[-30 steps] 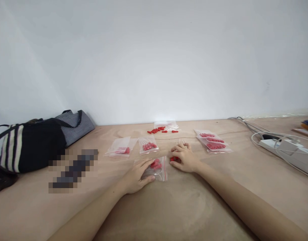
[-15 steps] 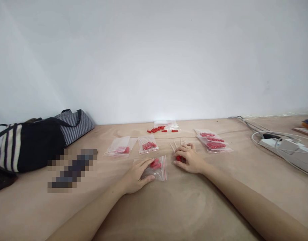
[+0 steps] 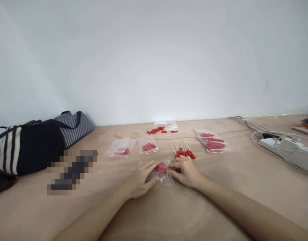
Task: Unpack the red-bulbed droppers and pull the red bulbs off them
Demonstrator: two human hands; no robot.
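In the middle of the table lies a clear zip-lock bag [image 3: 166, 180] with a few red-headed pieces inside. My left hand [image 3: 143, 179] grips it from the left, thumb below and fingers over the top. At the bag's zip end, the thumb and fingers of my right hand [image 3: 185, 172] are closed on the edge; whether they also hold something small is hidden. Just beyond my right hand, several red-headed white sticks [image 3: 185, 152] lie fanned out, their red ends towards me.
Two filled bags lie to the left, one flat [image 3: 118, 147] and one with fanned sticks [image 3: 148, 145]. Overlapping filled bags [image 3: 212, 142] lie right. Loose red-headed sticks [image 3: 156, 130] are by the wall. A black bag [image 3: 40, 144] stands left, a power strip [image 3: 282, 150] with cables right.
My right hand has come off the loose sticks, moving towards me and left to the bag's zip end. My left hand and the bag have shifted slightly right and nearer.
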